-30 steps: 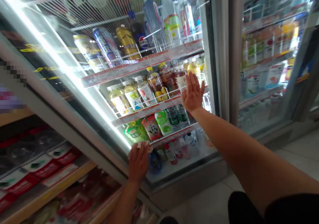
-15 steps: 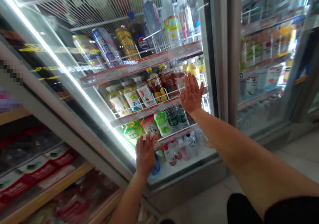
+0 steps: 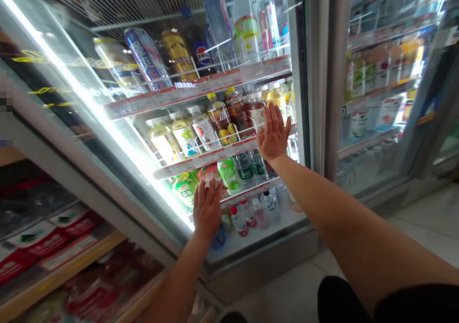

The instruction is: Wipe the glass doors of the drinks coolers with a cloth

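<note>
My right hand (image 3: 274, 134) is raised with its fingers stretched and its palm toward the glass door of a lit drinks cooler. It seems to lie flat on the glass, in front of the bottle of dark red drink (image 3: 255, 106). Lower and to the left, my left hand (image 3: 207, 208) also has its fingers extended against the glass, before the green drink pack (image 3: 184, 189) and the green-and-white pouch (image 3: 229, 172). A small pale patch shows at its fingertips; I cannot tell whether it is a reflection or something thin. Neither hand visibly grips anything.
Behind the glass, shelves hold cans (image 3: 145, 55), a dark cola bottle (image 3: 201, 50), tea bottles (image 3: 220, 117) and small bottles (image 3: 239, 220). A metal door frame (image 3: 319, 74) divides off another cooler at right. Wooden shelves (image 3: 60, 272) with red-and-white packs stand at left.
The left hand has moved slightly up along the glass. The right hand stays nearly in place, still spread. The view has shifted a little, so the cooler's contents sit slightly further left.
</note>
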A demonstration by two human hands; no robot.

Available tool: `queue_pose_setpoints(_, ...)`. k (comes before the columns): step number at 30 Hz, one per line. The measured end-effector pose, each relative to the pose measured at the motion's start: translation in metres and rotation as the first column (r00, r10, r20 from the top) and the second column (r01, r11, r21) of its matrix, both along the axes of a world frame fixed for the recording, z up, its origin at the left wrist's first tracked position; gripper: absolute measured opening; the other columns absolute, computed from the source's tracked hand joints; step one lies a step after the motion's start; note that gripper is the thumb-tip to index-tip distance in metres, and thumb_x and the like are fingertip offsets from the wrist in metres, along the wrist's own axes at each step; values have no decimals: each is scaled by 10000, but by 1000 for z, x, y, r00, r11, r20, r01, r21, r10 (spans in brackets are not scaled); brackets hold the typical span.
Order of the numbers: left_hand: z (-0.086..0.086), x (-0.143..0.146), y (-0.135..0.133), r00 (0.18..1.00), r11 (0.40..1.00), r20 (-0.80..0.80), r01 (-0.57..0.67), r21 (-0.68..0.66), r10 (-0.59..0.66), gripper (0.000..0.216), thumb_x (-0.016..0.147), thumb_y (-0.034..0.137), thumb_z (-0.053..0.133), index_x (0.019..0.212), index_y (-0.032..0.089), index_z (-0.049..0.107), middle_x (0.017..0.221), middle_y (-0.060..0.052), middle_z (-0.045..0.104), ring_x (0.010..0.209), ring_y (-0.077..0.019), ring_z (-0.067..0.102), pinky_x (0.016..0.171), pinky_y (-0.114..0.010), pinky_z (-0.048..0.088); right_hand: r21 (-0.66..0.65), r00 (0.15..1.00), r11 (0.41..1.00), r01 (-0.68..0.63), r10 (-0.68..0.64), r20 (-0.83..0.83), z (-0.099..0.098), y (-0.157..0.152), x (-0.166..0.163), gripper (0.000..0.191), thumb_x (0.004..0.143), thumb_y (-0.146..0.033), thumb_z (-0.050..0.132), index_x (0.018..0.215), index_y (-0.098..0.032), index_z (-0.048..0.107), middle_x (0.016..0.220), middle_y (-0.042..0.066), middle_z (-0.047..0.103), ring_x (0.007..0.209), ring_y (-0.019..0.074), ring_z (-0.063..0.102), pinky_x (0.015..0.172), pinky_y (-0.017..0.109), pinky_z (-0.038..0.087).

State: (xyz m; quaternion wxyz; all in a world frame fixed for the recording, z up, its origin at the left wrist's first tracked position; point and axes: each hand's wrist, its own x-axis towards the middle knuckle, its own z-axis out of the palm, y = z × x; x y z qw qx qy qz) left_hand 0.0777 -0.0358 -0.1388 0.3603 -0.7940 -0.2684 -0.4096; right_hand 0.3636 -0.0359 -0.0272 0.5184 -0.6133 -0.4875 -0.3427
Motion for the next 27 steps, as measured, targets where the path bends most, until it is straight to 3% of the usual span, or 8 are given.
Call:
queue_pose_setpoints(4,37,5,7,983,997,182,-29,64,17,723,957,59,476,1625,259,285,1682,-72,277,1600,-286,90,1304,-543,197,-24,1000,1000,-3,3,-9,1,-2,0,647,973,-314,298,1595,-144,345,1686,122,299,1583,243,213,1283,569,114)
queue_pose_setpoints(6,36,10,6,984,997,178,-39,66,27,720,954,62,476,1625,242,288,1670,-83,299,1599,-284,78,1306,-544,188,-22,1000,1000,-15,15,-11,1,-3,-1,650,972,-312,299,1601,-150,333,1684,119,305,1582,244,217,1282,570,115)
queue_pose_setpoints(11,9,21,-4,990,998,-135,55,25,-51,739,930,20,489,1605,273,332,1544,-36,511,1578,-218,175,1316,-457,210,21,1000,999,-24,25,-11,-1,1,-1,638,990,-337,272,1598,-160,343,1676,110,327,1573,240,244,1279,564,110)
queue_pose_setpoints(13,18,23,-3,992,998,-112,54,32,-51,725,938,30,493,1603,272,336,1552,-39,500,1573,-227,200,1308,-463,233,25,1000,1000,-18,18,-11,-1,1,0,633,995,-342,261,1593,-157,353,1676,114,325,1572,237,245,1280,559,110)
queue_pose_setpoints(17,54,26,5,996,996,89,16,86,-24,696,960,70,483,1610,258,318,1618,-66,396,1587,-267,149,1301,-520,225,13,1000,1000,-21,21,-5,-1,1,1,642,982,-333,287,1593,-147,350,1678,126,317,1575,252,237,1275,583,121)
queue_pose_setpoints(20,49,35,7,993,998,113,36,56,-42,689,954,76,495,1603,251,343,1613,-62,402,1591,-268,117,1309,-531,192,21,1000,1000,-14,14,1,-1,1,1,634,987,-336,277,1588,-152,363,1671,127,332,1572,248,248,1275,581,126)
queue_pose_setpoints(24,31,47,4,982,990,-147,132,58,-122,655,936,47,508,1546,279,456,1523,-13,539,1577,-203,182,1320,-441,201,44,1000,999,2,-2,9,-2,2,0,631,994,-341,253,1586,-153,367,1667,125,341,1569,244,258,1277,570,128)
queue_pose_setpoints(27,55,47,5,995,991,-65,87,101,-81,592,967,78,491,1535,241,476,1552,-38,511,1583,-212,181,1318,-439,202,39,1000,999,3,-3,6,-2,3,0,642,979,-334,260,1583,-141,366,1669,128,337,1570,248,253,1273,581,138)
